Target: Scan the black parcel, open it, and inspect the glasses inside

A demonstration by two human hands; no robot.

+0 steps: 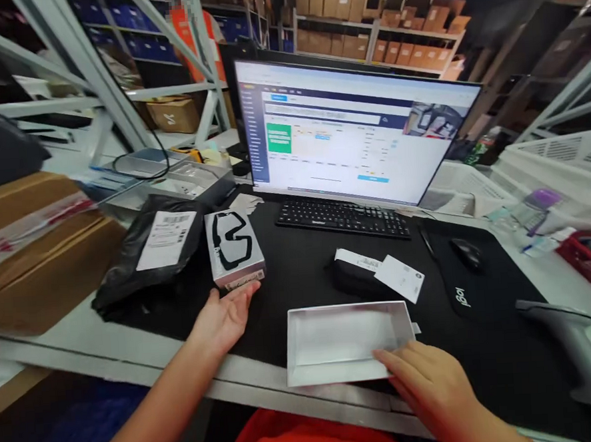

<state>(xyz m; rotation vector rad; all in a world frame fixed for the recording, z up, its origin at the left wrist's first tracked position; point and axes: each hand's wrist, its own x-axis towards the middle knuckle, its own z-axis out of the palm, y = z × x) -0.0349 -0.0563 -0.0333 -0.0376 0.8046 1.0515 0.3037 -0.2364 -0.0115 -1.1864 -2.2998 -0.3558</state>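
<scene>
My left hand (226, 318) is palm up at the near end of a grey box (240, 248) printed with a black goggle-like outline. Its fingers are stretched out and touch the box's lower edge. The open white box tray (350, 334) lies at the table's front edge, with nothing inside it. My right hand (429, 373) grips that tray at its right near corner, one digit over the inner wall. Behind the tray is a black pouch (346, 278), with a white card (402, 278) leaning on its right side.
A black plastic parcel (148, 270) with a white label and a cardboard box (37, 250) stand left. A monitor (340, 131), keyboard (340, 218), mouse (466, 254) and grey scanner (568, 344) surround the workspace. White baskets (562, 164) stand right. A person in an orange vest (194, 44) is behind.
</scene>
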